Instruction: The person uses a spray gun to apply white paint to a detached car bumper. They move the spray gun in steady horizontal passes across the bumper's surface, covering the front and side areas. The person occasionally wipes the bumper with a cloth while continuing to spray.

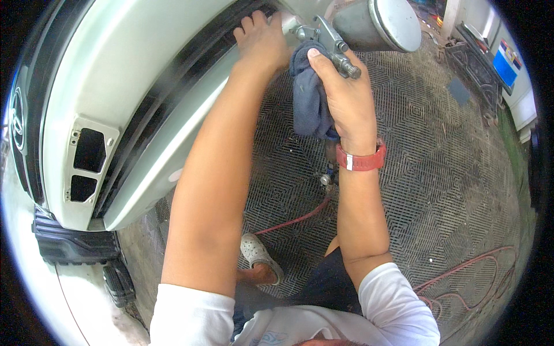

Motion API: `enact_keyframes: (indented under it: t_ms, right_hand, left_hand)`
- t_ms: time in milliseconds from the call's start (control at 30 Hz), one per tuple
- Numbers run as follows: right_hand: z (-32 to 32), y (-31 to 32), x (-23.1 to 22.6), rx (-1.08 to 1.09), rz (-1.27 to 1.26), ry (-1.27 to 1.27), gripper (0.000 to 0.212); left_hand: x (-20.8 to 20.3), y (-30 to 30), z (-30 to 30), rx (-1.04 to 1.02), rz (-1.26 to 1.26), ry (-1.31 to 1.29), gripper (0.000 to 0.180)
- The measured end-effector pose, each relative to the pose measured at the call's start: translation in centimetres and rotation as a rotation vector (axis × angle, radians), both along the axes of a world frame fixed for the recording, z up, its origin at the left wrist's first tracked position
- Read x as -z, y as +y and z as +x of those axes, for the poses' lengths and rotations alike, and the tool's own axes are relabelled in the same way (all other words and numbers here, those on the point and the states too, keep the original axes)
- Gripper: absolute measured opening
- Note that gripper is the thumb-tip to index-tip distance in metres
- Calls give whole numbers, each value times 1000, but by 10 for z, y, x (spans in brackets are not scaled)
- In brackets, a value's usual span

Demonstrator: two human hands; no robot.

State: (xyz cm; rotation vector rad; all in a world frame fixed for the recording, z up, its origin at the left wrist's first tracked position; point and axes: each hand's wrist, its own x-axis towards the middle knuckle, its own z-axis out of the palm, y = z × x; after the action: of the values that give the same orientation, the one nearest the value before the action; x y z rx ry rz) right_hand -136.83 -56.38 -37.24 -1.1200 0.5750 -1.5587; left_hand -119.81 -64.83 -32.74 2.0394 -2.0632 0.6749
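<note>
Gripped a silver spray gun point(332, 37) in the right hand point(352, 98) at one o'clock, with most fingers hidden behind it and the thumb over the upper part of a dark blue cloth point(309, 98) bunched just beside. Held the left hand point(261, 43) at twelve o'clock with fingers slightly parted over the dark slot point(190, 75) of a pale vehicle panel point(115, 57), but could not tell whether gripping anything there. Wore a red watch point(362, 161) at three o'clock, with a red hose point(300, 219) at six on the patterned floor mat point(433, 144).
</note>
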Motion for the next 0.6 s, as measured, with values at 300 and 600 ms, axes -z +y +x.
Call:
enact_keyframes:
  t_ms: [300, 600]
  right_hand:
    - [3, -4, 0, 118, -31, 73, 51]
    - [19, 11, -11, 102, 1, 153, 44]
  left_hand:
    - [20, -23, 12, -12, -47, -136, 57]
    - [27, -40, 16, -44, -29, 20, 64]
